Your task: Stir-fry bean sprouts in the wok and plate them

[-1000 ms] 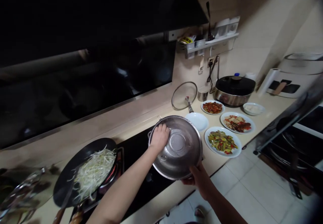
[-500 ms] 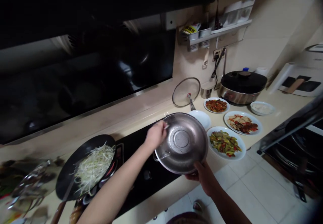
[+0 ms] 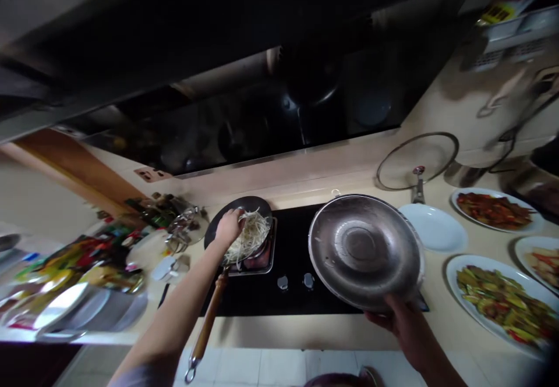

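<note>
round dull-silver bowl [image 3: 360, 244] is grasped by the right hand [image 3: 406, 326], pale stringy sprouts [image 3: 253, 237] are touched by the left hand [image 3: 229, 228], its grip unclear

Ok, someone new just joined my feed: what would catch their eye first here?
Probably the big metal bowl, held at its near rim by the right hand over the right part of the black cooktop. Next, the left hand at the pale, sprout-like shreds in the dark pan, to the left. Filled plates add color at far right.
</note>
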{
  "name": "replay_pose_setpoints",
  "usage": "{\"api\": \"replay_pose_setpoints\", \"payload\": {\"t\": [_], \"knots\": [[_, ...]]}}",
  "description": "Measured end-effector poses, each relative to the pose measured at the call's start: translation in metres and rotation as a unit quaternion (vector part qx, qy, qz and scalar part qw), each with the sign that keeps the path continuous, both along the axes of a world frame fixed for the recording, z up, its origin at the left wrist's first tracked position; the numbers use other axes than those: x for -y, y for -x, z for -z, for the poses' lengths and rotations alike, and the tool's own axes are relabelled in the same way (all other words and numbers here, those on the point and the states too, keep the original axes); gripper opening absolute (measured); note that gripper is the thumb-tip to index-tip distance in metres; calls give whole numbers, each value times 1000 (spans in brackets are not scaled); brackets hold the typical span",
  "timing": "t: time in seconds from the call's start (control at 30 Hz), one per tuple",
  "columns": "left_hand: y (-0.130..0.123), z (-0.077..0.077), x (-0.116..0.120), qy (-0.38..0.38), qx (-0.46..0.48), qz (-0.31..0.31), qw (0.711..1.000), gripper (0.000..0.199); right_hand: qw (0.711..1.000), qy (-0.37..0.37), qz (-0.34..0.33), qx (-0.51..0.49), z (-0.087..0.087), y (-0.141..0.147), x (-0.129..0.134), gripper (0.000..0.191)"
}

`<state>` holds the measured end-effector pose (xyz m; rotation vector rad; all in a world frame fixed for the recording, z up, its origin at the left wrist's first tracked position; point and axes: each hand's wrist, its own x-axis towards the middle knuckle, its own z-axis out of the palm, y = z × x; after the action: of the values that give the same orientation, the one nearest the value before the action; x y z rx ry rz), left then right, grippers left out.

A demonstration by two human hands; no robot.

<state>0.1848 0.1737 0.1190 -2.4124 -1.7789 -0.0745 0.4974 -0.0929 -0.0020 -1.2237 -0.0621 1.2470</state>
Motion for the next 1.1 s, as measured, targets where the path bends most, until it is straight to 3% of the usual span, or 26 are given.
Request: {"api": "replay_pose_setpoints", "payload": {"t": [0.07,0.17,0.3,0.5,0.67,0.83,1.1], "knots": [[-24,2,20,1,13,108,994,29,1000,-3,-9,0,-5,12,-3,54],[-66,8,55,34,-5,270,962,27,1000,-5,-14,9,-10,25,-6,56],[-104,21,80,49,-86,349,932,25,999,-11,-20,38,-10,37,-4,68],[-117,34,75,56,-173,352,918,27,996,-13,-56,62,-21,50,-10,90],[-106,31,72,67,-212,312,924,28,993,-29,-76,85,-33,64,-25,87],[-72,16,66,73,-223,262,936,27,988,-54,-120,82,-42,88,-50,75],[4,-4,32,78,-205,196,956,17,968,-127,-159,150,-68,154,-107,66]]}}
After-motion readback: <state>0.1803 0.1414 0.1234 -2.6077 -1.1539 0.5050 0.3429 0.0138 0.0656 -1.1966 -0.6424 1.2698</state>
